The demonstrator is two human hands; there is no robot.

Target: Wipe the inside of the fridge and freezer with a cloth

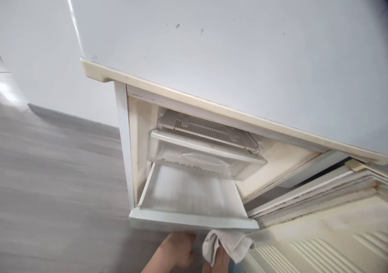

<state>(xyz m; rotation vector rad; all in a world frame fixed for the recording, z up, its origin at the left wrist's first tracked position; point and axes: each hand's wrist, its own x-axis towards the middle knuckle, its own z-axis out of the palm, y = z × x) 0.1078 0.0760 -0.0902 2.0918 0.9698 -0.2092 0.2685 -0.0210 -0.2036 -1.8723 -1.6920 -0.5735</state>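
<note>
Inspection for texts, labels and brands: none can be read. Numbers and signs: likewise none legible.
</note>
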